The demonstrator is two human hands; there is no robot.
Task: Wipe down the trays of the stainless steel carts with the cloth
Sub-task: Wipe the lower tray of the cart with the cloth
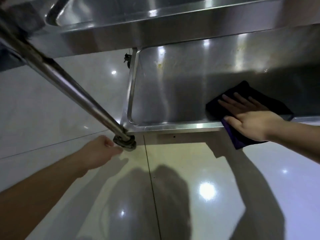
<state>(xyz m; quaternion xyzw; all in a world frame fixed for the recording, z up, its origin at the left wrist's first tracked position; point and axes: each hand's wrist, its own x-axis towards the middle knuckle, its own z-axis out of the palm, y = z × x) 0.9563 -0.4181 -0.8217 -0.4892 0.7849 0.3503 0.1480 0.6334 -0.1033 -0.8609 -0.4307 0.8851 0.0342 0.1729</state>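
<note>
Nearest, the glossy pale floor tiles (pixel 190 170) carry the person's shadow. The left hand (pixel 98 151) hangs by the cart's caster (pixel 125 142), fingers loosely curled, holding nothing. Beyond, the right hand (pixel 249 116) lies flat, fingers spread, pressing a dark purple cloth (pixel 242 94) onto the lower tray (pixel 173 94). The cloth is soft and folded; one end hangs over the tray's near rim, beneath the wrist. The tray is brushed stainless steel, round-cornered, with yellowish specks. A polished tubular cart leg (pixel 69 84) slants left. Farthest, the upper tray (pixel 155 19) overhangs.
</note>
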